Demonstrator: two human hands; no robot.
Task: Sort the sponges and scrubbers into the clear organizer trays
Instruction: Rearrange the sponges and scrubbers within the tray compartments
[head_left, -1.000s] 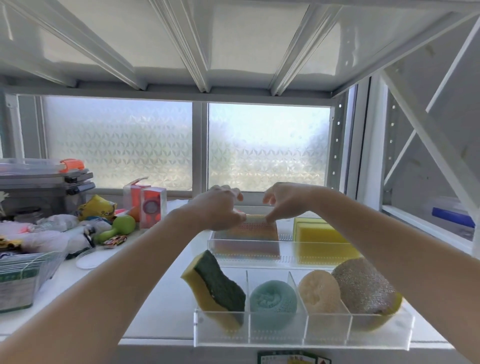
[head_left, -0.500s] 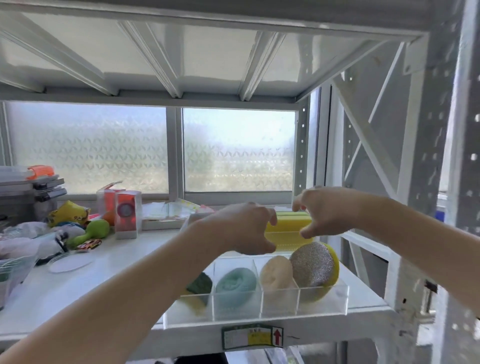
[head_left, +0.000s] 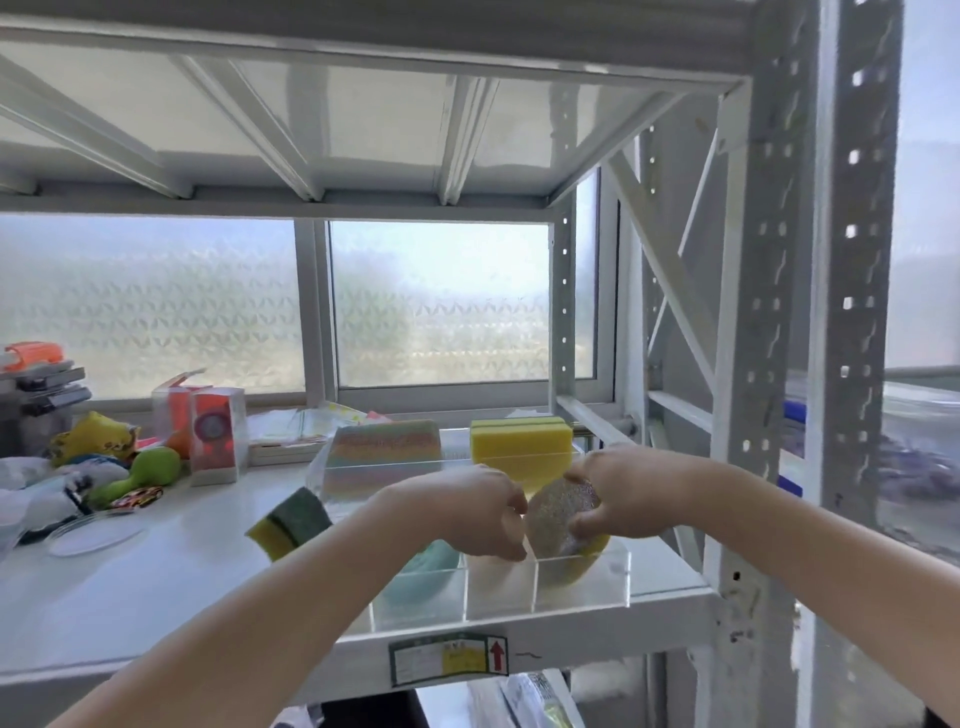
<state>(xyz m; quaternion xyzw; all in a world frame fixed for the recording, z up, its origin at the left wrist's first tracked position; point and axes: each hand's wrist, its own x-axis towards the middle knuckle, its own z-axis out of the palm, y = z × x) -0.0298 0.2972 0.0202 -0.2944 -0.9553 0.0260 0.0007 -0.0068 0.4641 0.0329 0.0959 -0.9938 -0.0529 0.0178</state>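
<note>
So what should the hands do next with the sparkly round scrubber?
Probably press the glittery round scrubber down into the rightmost compartment of the front clear tray. The right hand grips it, the left hand is beside it, and it sticks up above the wall.

A green toy (head_left: 148, 470) and two small boxes (head_left: 208, 431) sit at nine o'clock; frosted window (head_left: 436, 306) at twelve.

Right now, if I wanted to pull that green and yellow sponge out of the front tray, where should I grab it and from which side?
Probably by its raised upper end, coming from above and the left. The green and yellow sponge leans tilted in the left end of the front clear tray, its top corner poking above the rim, with bare shelf beside it. Pinch across the green and yellow faces.
</note>
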